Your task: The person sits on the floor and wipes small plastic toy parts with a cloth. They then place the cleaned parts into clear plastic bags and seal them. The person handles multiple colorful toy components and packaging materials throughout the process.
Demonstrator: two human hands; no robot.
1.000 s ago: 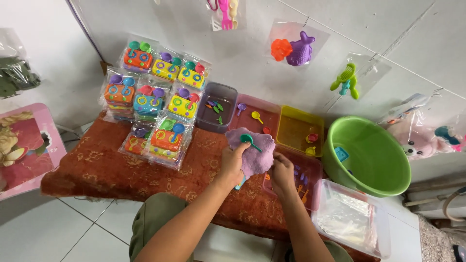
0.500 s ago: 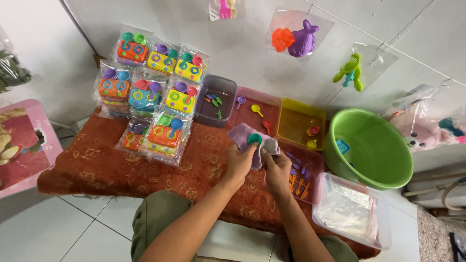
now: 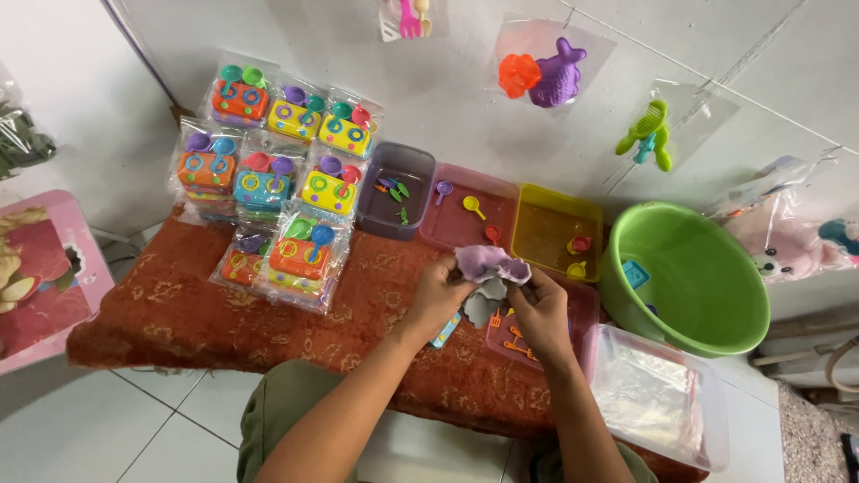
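My left hand [image 3: 440, 295] and my right hand [image 3: 537, 309] both grip a small purple plastic toy piece [image 3: 489, 263], held just above a red patterned cloth [image 3: 179, 309] on a low table. Under the hands lie a grey flower-shaped toy part [image 3: 484, 301] and a pink tray [image 3: 582, 309] with small orange pieces. Straight ahead sit a purple tray [image 3: 394, 190], a pink tray [image 3: 465, 210] with little spoons and a yellow tray [image 3: 555, 228] with small cups.
Several bagged colourful toy sets [image 3: 277, 192] are stacked at the left on the cloth. A green basin [image 3: 693, 277] stands at the right, with a clear box of plastic bags [image 3: 658, 407] before it. Bagged toys [image 3: 546, 72] hang on the wall. A pink stool [image 3: 40, 277] is far left.
The hands have come slightly closer together on the purple piece, and the green bit seen on top of it earlier is out of sight. The view has shifted a little.
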